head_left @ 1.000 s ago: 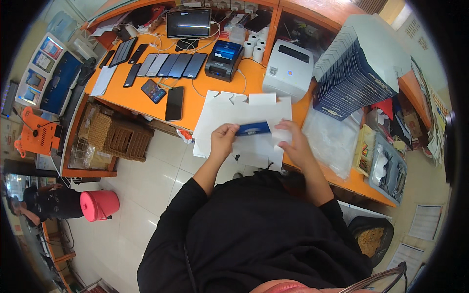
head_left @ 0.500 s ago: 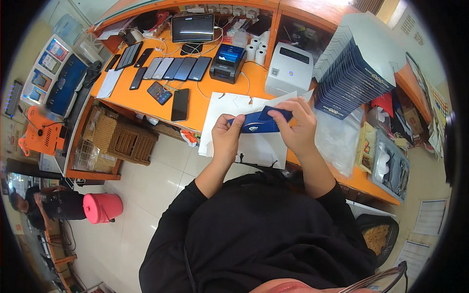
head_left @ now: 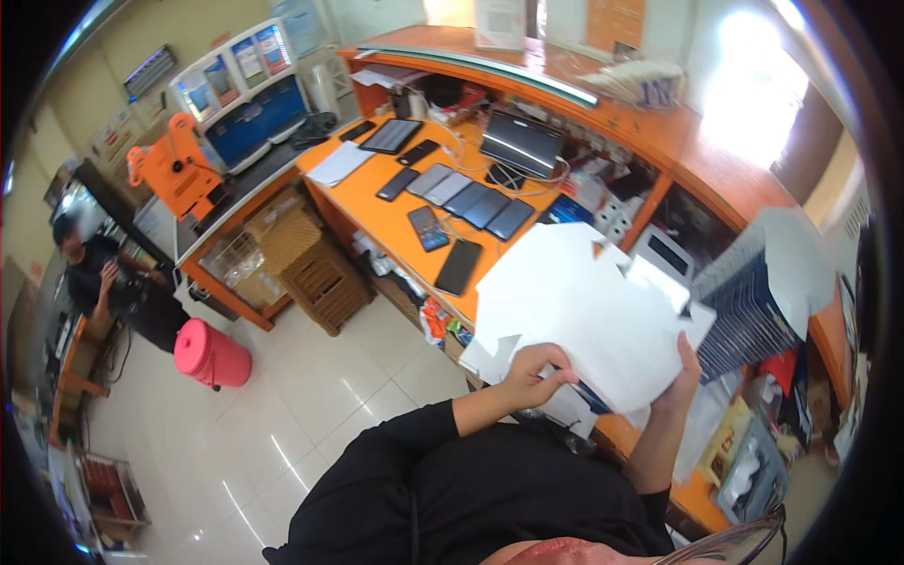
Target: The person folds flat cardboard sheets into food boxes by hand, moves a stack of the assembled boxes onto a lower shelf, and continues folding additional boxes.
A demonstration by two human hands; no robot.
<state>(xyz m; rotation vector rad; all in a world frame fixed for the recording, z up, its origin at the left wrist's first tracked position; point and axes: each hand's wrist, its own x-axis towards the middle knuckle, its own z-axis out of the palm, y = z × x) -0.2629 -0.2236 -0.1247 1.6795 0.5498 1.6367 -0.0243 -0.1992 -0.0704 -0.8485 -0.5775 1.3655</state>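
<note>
1. Lifted off the orange desk since half a second ago: large white cut-out cardboard sheet (head_left: 589, 311), now raised toward the face, hiding the small blue box.
2. Left hand (head_left: 535, 375) curled, pinching the sheet's lower edge; right hand (head_left: 685, 372) gripping its right edge.
3. Likely to buckle or slip from so shallow a grip.
4. Could sweep the row of dark phones (head_left: 471, 200) or the stack of blue flat boxes (head_left: 753, 311) alongside.

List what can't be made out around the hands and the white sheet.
- Blue item: head view, nearly all behind the white sheet; only a sliver shows.
- Left hand: fingertips tucked under the sheet's edge.
- Right hand: palm hidden behind the sheet.
- Desk under the sheet: covered.
</note>
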